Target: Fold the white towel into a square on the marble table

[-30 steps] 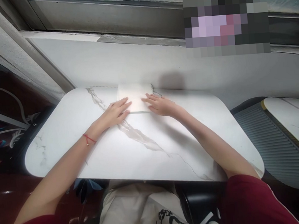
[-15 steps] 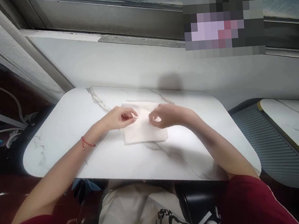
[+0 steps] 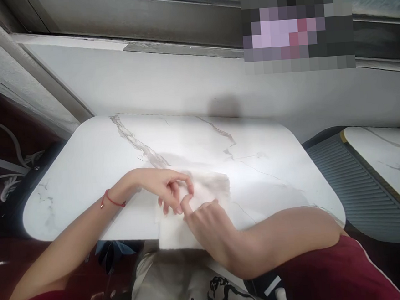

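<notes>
A soft white cloth [image 3: 177, 236] lies under both hands, and its near end reaches past the table's front edge. My left hand [image 3: 161, 187] hovers over the left part of the cloth, its fingers bent but apart, with nothing visible between them. Close beside it, my right hand [image 3: 210, 224] presses on the cloth from the near side. The fingers of that hand are curled in against the fabric, and their tips are partly hidden. Left thumb and right thumb almost meet. The far part of the cloth looks rumpled.
The hands work over a white marbled table [image 3: 84, 153] with rounded corners, set against a white wall [image 3: 164, 86]. A second marbled table [image 3: 381, 155] with a ribbed grey side stands to the right. White cables [image 3: 7, 131] hang at the left. A pixelated patch covers the upper right.
The cloth has come toward me, from mid-table to the front edge, and looks less flat. Both hands have moved nearer to me and closer together.
</notes>
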### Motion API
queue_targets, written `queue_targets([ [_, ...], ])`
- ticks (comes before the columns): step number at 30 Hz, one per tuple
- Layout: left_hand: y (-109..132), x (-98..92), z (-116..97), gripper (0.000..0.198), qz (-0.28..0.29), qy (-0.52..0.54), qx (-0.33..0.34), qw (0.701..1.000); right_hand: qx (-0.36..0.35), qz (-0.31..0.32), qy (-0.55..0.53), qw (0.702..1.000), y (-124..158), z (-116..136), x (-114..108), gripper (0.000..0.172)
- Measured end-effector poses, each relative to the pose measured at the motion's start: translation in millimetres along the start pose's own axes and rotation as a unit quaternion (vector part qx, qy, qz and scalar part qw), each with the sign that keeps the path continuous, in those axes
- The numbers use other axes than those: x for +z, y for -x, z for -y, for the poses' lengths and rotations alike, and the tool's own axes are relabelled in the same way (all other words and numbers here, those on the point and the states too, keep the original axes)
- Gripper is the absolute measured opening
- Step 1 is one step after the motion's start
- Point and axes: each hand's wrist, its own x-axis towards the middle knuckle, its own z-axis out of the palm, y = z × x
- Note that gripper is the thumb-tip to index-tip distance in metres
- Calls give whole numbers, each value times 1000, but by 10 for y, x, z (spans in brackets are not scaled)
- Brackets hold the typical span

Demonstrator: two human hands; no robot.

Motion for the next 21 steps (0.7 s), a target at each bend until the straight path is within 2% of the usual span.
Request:
queue_targets([
  [2, -7, 15, 8, 44, -9, -2, 2, 1000, -5, -12, -1, 1000, 42, -5, -4, 64],
  [4, -25, 24, 13, 40, -41, -23, 18, 999, 5, -26, -9, 1000, 50, -63, -35, 66],
  [7, -79, 10, 28, 35, -152, -93, 61, 982, 61, -34, -17, 997, -42, -197, -76, 64],
  [10, -166, -28, 68, 35, -283, -174, 105, 937, 122, -61, 4, 991, -234, -374, -81, 64],
  [14, -315, -78, 125, 40, -401, -291, 110, 862, 175, -87, -15, 981, -517, -650, -57, 59],
  [17, -424, -166, 122, 40, -442, -375, 86, 810, 199, -112, -35, 973, -699, -835, -34, 55],
  [21, -559, -416, 77, 41, -452, -444, 56, 772, 226, -144, -33, 963, -907, -1064, 60, 56],
])
